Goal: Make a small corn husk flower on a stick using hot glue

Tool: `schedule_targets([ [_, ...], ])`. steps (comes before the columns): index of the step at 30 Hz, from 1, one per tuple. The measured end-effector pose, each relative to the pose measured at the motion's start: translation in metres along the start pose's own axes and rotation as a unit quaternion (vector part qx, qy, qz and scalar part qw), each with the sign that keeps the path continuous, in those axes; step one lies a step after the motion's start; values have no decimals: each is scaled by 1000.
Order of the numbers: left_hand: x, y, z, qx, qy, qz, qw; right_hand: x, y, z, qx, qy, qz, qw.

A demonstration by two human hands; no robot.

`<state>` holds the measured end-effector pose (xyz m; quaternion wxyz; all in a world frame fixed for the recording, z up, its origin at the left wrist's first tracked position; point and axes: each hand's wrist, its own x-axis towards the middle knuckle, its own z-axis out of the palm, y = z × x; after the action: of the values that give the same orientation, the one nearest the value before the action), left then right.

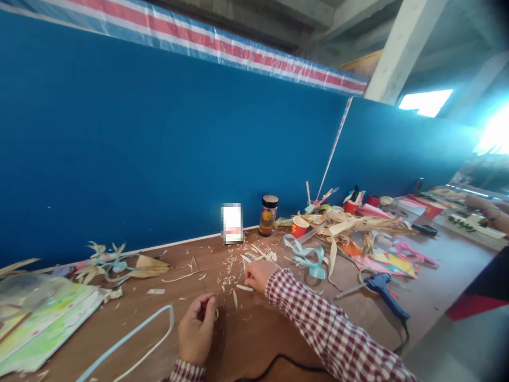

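My left hand [196, 329] is low on the wooden table [254, 339], its fingers pinched together on something thin that I cannot make out. My right hand [258, 275], in a red and white checked sleeve, rests further back with its fingers curled among pale husk scraps [234, 268]; what it holds is hidden. A light blue ribbon loop [131, 335] lies just left of my left hand. A curled light blue ribbon [308, 255] lies right of my right hand.
A blue glue gun [384, 291] with its cord lies to the right. A dark-lidded jar [268, 215], red paper cups [299, 226], dried husks [350, 224] and coloured paper stand behind. Printed sheets [43, 321] lie at left. Another person's arm [491, 212] shows far right. A blue wall backs the table.
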<state>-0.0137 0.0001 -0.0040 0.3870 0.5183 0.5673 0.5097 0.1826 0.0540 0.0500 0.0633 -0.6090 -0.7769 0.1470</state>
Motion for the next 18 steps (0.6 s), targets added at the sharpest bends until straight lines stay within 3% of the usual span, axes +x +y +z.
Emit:
schedule_targets([
  [7, 2, 2, -1, 2, 19, 3, 1000, -2, 1, 16, -5, -71, 1, 997],
  [13, 0, 3, -1, -11, 46, 5, 999, 25, 4, -5, -39, -15, 30, 999],
  [18, 6, 1, -5, -23, 107, -7, 994, 55, -7, -10, -73, 10, 70, 995],
])
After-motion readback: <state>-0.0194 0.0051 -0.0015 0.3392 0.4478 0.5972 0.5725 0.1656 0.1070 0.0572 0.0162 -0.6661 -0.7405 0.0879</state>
